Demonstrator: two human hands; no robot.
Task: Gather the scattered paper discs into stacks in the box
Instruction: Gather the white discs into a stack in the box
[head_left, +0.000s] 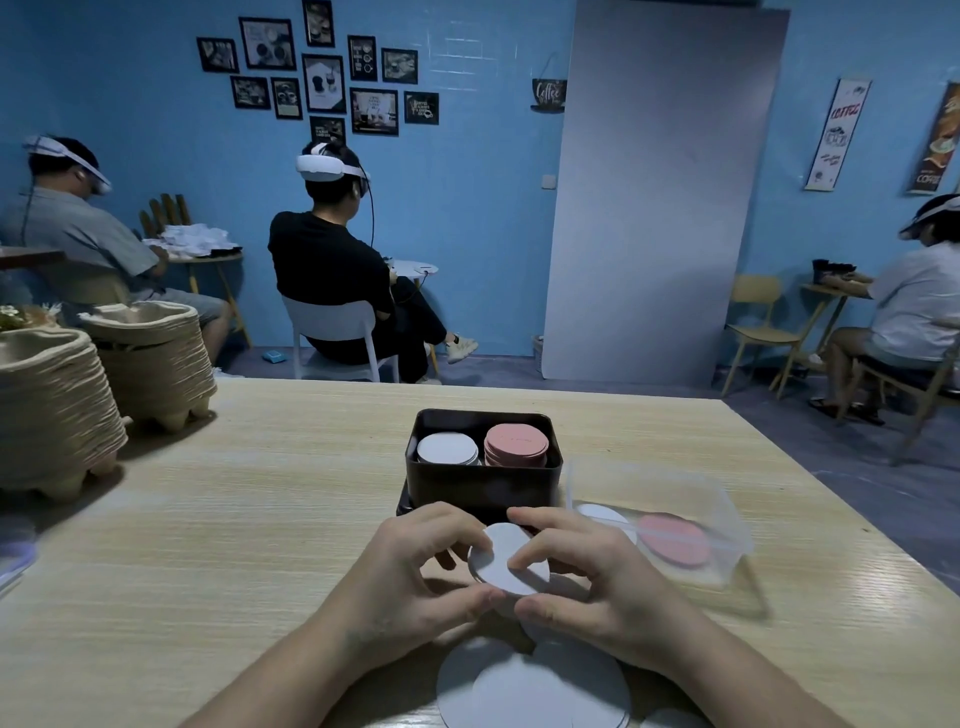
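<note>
Both forearms reach in from near; left hand (410, 571) and right hand (597, 582) (fingers curled, thumbs nearest) pinch white discs (493, 569) between them.

Matt paper discs (506, 564), clear glossy plastic tub (675, 499), wood-grain table (234, 519), possibly laminate, faintly sheened.

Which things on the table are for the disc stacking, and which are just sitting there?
For the job: black box, white stack, pink stack, held discs, loose discs, left hand, right hand.
Just lying about: pulp tray stacks, clear tub.
</note>
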